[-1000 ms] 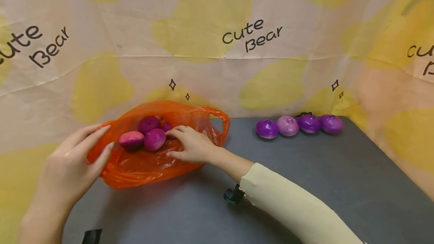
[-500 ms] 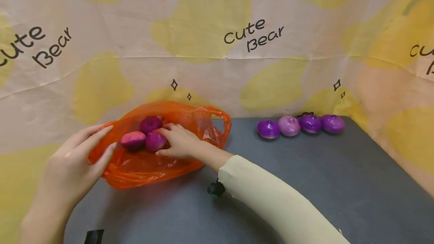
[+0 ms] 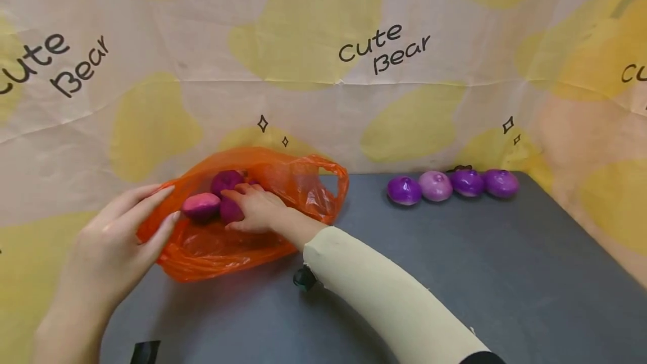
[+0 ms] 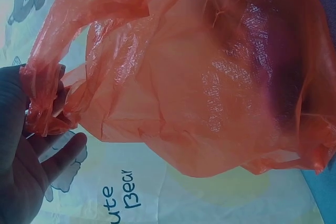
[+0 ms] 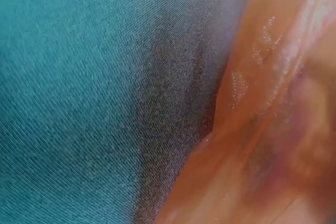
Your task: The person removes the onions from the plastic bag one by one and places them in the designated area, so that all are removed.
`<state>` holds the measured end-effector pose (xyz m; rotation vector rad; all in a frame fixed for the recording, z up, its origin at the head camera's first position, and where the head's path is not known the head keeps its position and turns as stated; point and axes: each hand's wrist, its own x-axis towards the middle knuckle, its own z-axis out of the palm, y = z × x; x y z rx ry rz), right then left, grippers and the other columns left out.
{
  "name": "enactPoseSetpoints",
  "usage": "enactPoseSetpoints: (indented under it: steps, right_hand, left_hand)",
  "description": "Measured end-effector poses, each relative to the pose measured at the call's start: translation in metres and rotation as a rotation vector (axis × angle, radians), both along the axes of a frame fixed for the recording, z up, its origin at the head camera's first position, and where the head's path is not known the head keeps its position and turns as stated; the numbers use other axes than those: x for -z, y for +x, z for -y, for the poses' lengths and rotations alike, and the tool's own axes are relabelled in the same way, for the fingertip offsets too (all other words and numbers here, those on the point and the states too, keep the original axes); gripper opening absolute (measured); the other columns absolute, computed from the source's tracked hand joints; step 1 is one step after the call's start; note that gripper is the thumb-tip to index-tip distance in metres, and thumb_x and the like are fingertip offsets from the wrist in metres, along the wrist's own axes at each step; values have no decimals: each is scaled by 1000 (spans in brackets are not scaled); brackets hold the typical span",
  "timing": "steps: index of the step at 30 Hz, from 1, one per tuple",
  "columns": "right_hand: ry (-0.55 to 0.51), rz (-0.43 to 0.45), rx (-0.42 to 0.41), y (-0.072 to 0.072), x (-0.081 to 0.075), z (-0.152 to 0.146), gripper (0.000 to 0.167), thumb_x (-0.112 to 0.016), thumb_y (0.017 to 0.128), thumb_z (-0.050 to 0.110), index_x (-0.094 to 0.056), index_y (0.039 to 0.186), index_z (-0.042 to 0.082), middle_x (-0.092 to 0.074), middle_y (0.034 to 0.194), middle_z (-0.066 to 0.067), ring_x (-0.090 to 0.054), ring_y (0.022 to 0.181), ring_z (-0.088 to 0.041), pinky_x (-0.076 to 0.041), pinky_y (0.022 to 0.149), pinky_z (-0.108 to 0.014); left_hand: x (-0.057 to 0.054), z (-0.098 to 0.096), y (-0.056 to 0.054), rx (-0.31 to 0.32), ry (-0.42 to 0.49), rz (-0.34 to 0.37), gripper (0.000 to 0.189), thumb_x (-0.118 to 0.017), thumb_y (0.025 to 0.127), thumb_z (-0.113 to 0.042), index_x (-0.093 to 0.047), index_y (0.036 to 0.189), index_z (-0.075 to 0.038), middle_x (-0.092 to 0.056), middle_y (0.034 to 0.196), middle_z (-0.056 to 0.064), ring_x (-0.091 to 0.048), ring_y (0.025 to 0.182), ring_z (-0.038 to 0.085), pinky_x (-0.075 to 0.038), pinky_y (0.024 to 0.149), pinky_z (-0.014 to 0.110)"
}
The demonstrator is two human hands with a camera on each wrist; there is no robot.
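Note:
An orange plastic carrier bag [image 3: 212, 263] lies with its mouth open on the grey table. My left hand [image 3: 103, 246] holds its left side; in the left wrist view the bag's handle [image 4: 47, 87] is gathered in the fingers. Inside the bag, my right hand [image 3: 260, 209] has thumb and fingers around a purple onion [image 3: 230, 211], partly covering it. Beside that one sit a pinkish onion [image 3: 201, 205] and a dark purple onion [image 3: 226, 182]. Another purple piece behind the right hand is mostly hidden. The right wrist view shows mainly the bag's side [image 5: 231, 140], blurred.
Several shiny purple onions [image 3: 436, 186] stand in a row at the back right of the grey table [image 3: 455, 263]. A printed cloth [image 3: 303, 32] hangs right behind the table. A black strip [image 3: 145, 351] lies near the front left.
My right hand has moved left, deeper into the bag, from beside the purple onion to around it. The left hand keeps its hold on the bag; the view has shifted slightly.

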<state>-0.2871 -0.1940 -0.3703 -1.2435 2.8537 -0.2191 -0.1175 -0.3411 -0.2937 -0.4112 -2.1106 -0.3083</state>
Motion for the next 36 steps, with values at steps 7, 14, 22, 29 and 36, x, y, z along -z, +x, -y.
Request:
enactPoseSetpoints:
  steps: [7, 14, 22, 29, 36]
  right_hand:
    - [33, -6, 11, -3, 5, 7, 78, -65, 91, 58, -31, 158, 38, -37, 162, 4, -41, 146, -23, -43, 117, -38]
    - [61, -79, 14, -6, 12, 10, 71, -63, 92, 59, -38, 155, 36, -42, 157, 4, -45, 142, -22, -39, 120, -35]
    - [47, -67, 8, -5, 16, 9, 61, -65, 91, 58, -52, 145, 33, -54, 138, 3, -57, 116, -12, -47, 111, -28]
    - [-21, -33, -22, -8, 17, -5, 59, -69, 90, 55, -57, 142, 29, -58, 136, 1, -60, 115, -11, -50, 107, -25]
    - [-136, 12, -64, 5, 20, -26, 54, -73, 88, 50, -62, 137, 29, -59, 134, 2, -61, 114, -10, -51, 103, -22]
  left_hand:
    - [2, 0, 1, 3, 5, 4, 74, -42, 100, -64, -74, 117, 0, -72, 112, 21, -66, 101, 41, -22, 108, -4]
    - [7, -3, -1, -2, -3, 12, 73, -42, 100, -64, -74, 118, -2, -73, 112, 18, -66, 102, 39, -22, 107, -5]
    - [6, -1, -2, -4, -3, 22, 75, -40, 100, -65, -73, 118, 0, -72, 112, 20, -67, 100, 40, -21, 106, -6]
    - [3, 4, -4, 7, 18, -39, 75, -42, 101, -64, -73, 115, 3, -72, 109, 23, -65, 95, 42, -22, 105, -6]
    - [3, 9, -1, -11, 8, -26, 75, -41, 100, -65, -74, 116, 1, -73, 110, 21, -64, 96, 40, -21, 105, -6]
